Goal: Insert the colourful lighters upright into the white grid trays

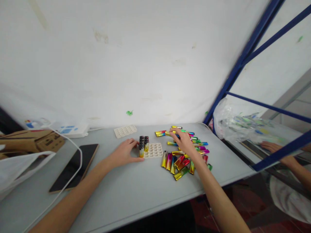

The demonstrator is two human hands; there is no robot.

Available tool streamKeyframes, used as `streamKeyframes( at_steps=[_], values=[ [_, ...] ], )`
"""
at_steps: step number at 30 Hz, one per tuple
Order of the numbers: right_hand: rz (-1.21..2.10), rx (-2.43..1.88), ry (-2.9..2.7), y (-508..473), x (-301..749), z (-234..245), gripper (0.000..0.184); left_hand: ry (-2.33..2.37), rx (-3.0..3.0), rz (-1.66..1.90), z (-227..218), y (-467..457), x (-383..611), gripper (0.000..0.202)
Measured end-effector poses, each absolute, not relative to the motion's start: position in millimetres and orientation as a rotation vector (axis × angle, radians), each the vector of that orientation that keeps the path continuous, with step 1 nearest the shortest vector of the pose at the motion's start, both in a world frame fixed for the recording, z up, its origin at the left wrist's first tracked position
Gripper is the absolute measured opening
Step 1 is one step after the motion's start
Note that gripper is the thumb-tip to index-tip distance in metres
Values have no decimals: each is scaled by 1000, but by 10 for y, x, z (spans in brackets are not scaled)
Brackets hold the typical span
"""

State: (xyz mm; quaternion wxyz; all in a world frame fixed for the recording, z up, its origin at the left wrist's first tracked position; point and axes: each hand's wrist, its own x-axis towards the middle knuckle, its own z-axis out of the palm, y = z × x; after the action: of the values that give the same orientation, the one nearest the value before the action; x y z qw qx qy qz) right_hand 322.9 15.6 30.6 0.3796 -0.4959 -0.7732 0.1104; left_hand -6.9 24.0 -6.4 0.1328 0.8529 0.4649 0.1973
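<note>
My left hand (125,151) grips the left end of a white tray (155,150) with round holes, thumb at the front and fingers behind. Several lighters (141,147) with dark tops stand upright in the holes at that end; the holes to the right show bare. My right hand (182,139) is over a loose pile of shiny lighters (179,161) in gold, red, green, blue and purple. Its thumb and fingers close on the end of a gold-coloured lighter (167,133) at the pile's far left; the fingertips are small and partly hidden.
A second holed tray (125,131) lies by the wall. Leftward are a dark tablet-like slab (75,168), a white cable (80,155), a cardboard box (36,142) and a white bag (21,168). A blue metal frame (233,72), plastic bag (223,119) and another hand (270,146) are right.
</note>
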Motion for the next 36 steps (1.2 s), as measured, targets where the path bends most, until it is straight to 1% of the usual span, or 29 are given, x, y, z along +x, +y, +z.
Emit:
streamKeyframes(
  at_steps=[2, 6, 9, 11, 15, 17, 20, 23, 27, 30, 36],
  values=[
    [379, -1206, -1800, 284, 3046, 321, 30, 1343, 2477, 588, -75, 241, -76, 61],
    [678, -1145, -1597, 484, 2689, 210, 42, 1332, 2475, 621, -87, 236, -81, 61],
    [733, -1091, -1617, 466, 2535, 106, 52, 1331, 2481, 607, -79, 227, -77, 61],
    [838, -1034, -1632, 388, 2492, 70, 51, 1329, 2483, 606, -73, 223, -74, 61],
    [1186, -919, -1499, 249, 2451, 31, 44, 1332, 2480, 606, -76, 224, -75, 62],
    [1255, -932, -1419, 230, 2427, 7, 44, 1331, 2479, 603, -80, 226, -77, 63],
    [1170, -1025, -1409, 240, 2399, -15, 47, 1327, 2475, 604, -76, 226, -73, 62],
    [890, -1158, -1467, 262, 2399, -15, 48, 1343, 2464, 603, -60, 220, -62, 62],
    [680, -1280, -1507, 284, 2424, -20, 40, 1353, 2460, 583, -45, 216, -60, 62],
    [633, -1279, -1554, 271, 2436, -11, 38, 1344, 2463, 585, -45, 220, -64, 61],
    [725, -1151, -1807, 149, 2452, 117, 39, 1327, 2465, 604, -69, 232, -64, 64]
  ],
)
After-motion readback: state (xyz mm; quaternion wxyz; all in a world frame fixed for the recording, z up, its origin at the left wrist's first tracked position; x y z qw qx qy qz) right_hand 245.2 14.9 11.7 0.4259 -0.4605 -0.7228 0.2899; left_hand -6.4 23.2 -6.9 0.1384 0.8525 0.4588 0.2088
